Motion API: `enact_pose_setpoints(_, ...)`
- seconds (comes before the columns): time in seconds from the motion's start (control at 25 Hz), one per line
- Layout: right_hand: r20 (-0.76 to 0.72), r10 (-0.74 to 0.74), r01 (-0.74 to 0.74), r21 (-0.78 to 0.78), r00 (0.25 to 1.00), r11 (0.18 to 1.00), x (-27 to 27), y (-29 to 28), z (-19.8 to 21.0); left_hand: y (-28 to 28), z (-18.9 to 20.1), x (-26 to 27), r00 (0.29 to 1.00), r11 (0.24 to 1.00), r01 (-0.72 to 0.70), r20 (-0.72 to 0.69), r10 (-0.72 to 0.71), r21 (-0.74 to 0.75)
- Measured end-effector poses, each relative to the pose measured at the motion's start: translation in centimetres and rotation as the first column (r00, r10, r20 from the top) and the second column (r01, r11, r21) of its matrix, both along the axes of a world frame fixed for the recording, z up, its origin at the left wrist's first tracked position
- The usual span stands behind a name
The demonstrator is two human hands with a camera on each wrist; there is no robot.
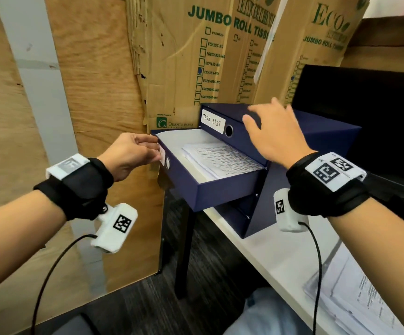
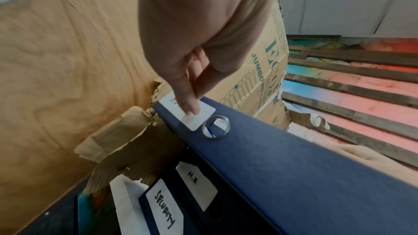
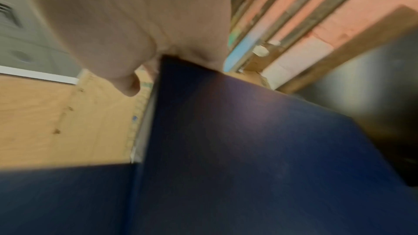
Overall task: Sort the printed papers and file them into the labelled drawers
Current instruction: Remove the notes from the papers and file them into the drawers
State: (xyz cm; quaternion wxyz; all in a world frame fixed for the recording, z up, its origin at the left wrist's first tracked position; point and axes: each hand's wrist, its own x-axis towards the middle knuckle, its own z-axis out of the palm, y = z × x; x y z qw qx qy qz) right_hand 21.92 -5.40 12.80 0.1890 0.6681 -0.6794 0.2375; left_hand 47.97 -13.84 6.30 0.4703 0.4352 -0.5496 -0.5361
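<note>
Drawers of a navy blue file cabinet (image 1: 317, 141) are seen on a white desk (image 1: 280, 257), with the second drawer (image 1: 220, 189) pulled out toward the camera. Printed papers (image 1: 222, 158) lie flat inside this open drawer, as a slightly fanned stack of text pages resting on a blank white sheet. The left hand (image 1: 128, 153) is placed at the drawer's front left corner; the thumb and a fingertip (image 2: 190, 103) are pressed against the white label (image 2: 187, 112) on the drawer front, beside a round metal-ringed finger hole (image 2: 216, 127), and the top edge appears to be pinched between them. The writing on that label is mostly hidden by the fingers. Above the open drawer, the closed top drawer (image 1: 232, 122) carries a label reading "TASK LIST" (image 1: 213, 120). The right hand (image 1: 273, 136) is held over the top front edge of the cabinet with fingers spread and extended; the right wrist view is too blurred to show whether they touch the surface. In the left wrist view, lower drawers are seen with labels reading "H.R" (image 2: 195, 183) and "SECURITY" (image 2: 164, 208). More printed sheets (image 1: 355, 298) lie on the desk at the lower right, well apart from the cabinet. Cardboard boxes marked "JUMBO ROLL TISSUE" (image 1: 196, 56) stand behind the cabinet.
</note>
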Motion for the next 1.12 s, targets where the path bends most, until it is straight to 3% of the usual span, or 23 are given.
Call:
enact_pose_setpoints(0.08,-0.013,-0.056,0.057,0.068,0.998,0.996,-0.9,0.2,-0.8,-0.7,-0.6,-1.5,0.999,1.0,0.016,-0.036,-0.016,0.009)
enact_pose_setpoints(0.2,-0.05,-0.06,0.062,0.049,0.997,0.997,-0.8,0.3,-1.0,-1.3,-1.6,-4.3,0.989,0.993,0.117,-0.091,-0.114,0.035)
enact_pose_setpoints(0.48,-0.045,-0.065,0.069,0.083,0.997,0.994,-1.1,-0.2,-0.5,-3.0,-2.3,-13.5,0.954,0.953,0.294,0.083,-0.288,-0.071)
enact_pose_setpoints(0.64,-0.007,-0.075,0.076,0.092,0.997,0.993,-0.7,-0.2,-0.4,-4.4,-2.6,-13.1,0.951,0.951,0.305,0.066,-0.301,-0.055)
enact_pose_setpoints(0.72,-0.024,-0.071,0.073,0.115,0.997,0.991,-0.6,0.0,-0.3,-4.9,-2.8,-12.3,0.96,0.963,0.262,0.12,-0.252,-0.068)
enact_pose_setpoints(0.8,0.049,-0.006,-0.001,0.138,0.999,0.99,-0.8,0.5,-0.2,-4.0,-2.5,-12.4,0.977,0.969,0.081,0.21,-0.031,-0.234)
enact_pose_setpoints(0.84,0.142,0.049,-0.067,0.119,0.989,0.991,-1.2,0.9,-0.3,-2.7,-1.9,-12.9,0.971,0.931,-0.005,0.221,0.092,-0.364)
enact_pose_setpoints(0.92,0.349,0.129,-0.141,0.01,0.928,0.99,-3.0,2.2,-0.9,0.9,-0.6,-14.4,0.954,0.744,-0.054,0.186,0.236,-0.666)
enact_pose_setpoints(1.04,0.398,0.025,0.01,-0.084,0.917,0.996,-8.5,5.3,-2.9,6.8,1.3,-17.7,0.978,0.388,0.072,0.141,0.152,-0.919)
enact_pose_setpoints(1.12,0.33,-0.119,0.154,-0.082,0.937,0.985,-12.5,8.2,-4.3,9.9,1.6,-20.4,0.985,0.253,0.141,0.161,0.058,-0.957)
